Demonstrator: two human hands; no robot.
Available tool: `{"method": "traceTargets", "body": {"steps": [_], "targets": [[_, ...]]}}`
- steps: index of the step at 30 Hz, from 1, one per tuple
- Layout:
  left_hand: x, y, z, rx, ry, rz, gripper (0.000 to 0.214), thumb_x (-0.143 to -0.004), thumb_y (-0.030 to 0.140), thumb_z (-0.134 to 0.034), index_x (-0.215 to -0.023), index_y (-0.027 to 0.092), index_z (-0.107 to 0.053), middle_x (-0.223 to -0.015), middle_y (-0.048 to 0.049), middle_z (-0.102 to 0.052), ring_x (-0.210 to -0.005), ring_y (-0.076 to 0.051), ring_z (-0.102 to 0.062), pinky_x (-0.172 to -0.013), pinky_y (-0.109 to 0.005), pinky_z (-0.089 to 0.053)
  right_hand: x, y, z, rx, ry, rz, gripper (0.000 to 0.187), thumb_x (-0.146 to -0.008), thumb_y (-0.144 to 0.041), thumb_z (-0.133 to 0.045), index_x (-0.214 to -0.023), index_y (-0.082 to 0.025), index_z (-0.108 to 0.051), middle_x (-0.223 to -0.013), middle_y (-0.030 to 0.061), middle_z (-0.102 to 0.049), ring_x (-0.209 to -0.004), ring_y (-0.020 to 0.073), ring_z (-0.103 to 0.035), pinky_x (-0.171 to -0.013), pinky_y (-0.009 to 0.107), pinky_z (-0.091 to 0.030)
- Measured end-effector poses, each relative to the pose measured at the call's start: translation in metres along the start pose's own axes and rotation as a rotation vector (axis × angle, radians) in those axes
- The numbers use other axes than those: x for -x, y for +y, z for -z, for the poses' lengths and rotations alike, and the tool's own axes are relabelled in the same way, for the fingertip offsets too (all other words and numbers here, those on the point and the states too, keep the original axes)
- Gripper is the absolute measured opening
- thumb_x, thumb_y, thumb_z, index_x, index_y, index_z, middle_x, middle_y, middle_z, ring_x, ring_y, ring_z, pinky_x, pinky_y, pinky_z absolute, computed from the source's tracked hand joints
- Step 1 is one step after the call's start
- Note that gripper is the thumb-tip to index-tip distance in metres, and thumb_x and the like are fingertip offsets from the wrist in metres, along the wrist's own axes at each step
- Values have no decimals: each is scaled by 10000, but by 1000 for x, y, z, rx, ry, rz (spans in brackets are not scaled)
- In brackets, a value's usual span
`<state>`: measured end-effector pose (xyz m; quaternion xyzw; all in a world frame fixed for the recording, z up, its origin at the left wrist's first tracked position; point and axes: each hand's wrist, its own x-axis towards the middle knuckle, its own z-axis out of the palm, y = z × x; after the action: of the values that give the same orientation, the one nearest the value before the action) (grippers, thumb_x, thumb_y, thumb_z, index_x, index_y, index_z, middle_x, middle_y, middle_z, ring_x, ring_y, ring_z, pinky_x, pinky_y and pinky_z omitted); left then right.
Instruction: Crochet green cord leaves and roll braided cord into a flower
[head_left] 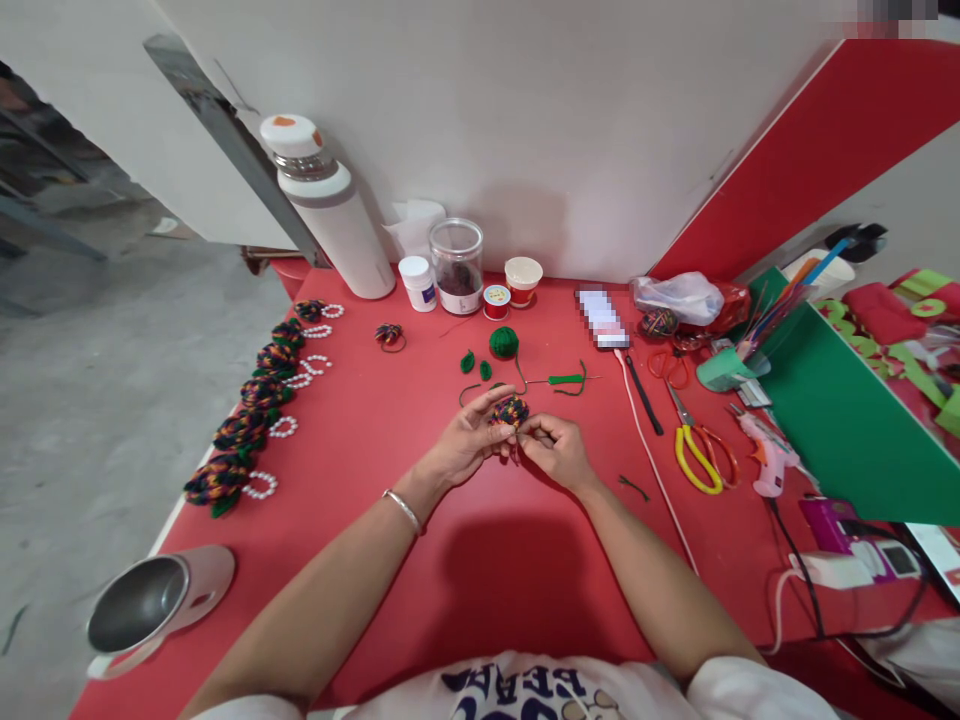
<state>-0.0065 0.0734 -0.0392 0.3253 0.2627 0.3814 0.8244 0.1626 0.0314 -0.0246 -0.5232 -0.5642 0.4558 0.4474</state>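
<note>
Between the fingers of my left hand (466,438) is a small multicoloured crocheted yarn piece (511,410), held over the middle of the table. My right hand (553,448) meets it from the right, thumb and forefinger pinched at its lower edge; what exactly they pinch is too small to make out. Beyond my hands sit a green yarn ball (504,343) and two small green crocheted leaves (468,361). A green-handled crochet hook (565,380) lies to their right. Further back rests another small multicoloured yarn piece (388,335).
Several multicoloured yarn pieces with white bead loops (262,393) line the left edge, near a mug (161,605). A white bottle (337,220), clear jar (457,265) and small cup (523,280) stand behind. Right are a phone (602,318), yellow-handled pliers (697,460) and a glue gun (769,460).
</note>
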Motion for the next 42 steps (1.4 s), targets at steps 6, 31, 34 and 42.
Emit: {"method": "traceTargets", "body": {"steps": [6,31,34,42], "targets": [[-2,-7,-1,-137,-20,-13,714,-789,405,-795,-1386,126,-521,-641,-30,-691,-530,-184,-677,-505,-287,-566,0,0,5,-76,-43,1,115,-766,-288,-628,-703,-194,-618,-483,-56,-502,-413,82,-366,-443,232,-271],[3,-2,-6,-196,12,-50,595,-786,273,-770,-1329,166,-552,-725,-9,-640,-609,-167,-667,-435,-232,-549,-1,15,12,-144,-101,-74,148,-796,-319,-626,-732,-187,-608,-550,-44,-535,-468,103,-457,-502,241,-380],[4,2,-4,-167,-7,-10,431,-778,236,-753,-1167,138,-597,-702,-22,-646,-536,-151,-637,-385,-209,-506,-3,17,15,-175,-49,-80,166,-799,-337,-646,-743,-184,-614,-544,-47,-532,-474,104,-460,-506,239,-382],[5,6,5,17,-136,72,559,-787,193,-688,-1319,192,-517,-727,-34,-661,-549,-161,-648,-406,-206,-517,-7,15,13,-107,57,-94,187,-753,-368,-668,-727,-186,-628,-539,-61,-448,-497,91,-353,-483,216,-299]]}}
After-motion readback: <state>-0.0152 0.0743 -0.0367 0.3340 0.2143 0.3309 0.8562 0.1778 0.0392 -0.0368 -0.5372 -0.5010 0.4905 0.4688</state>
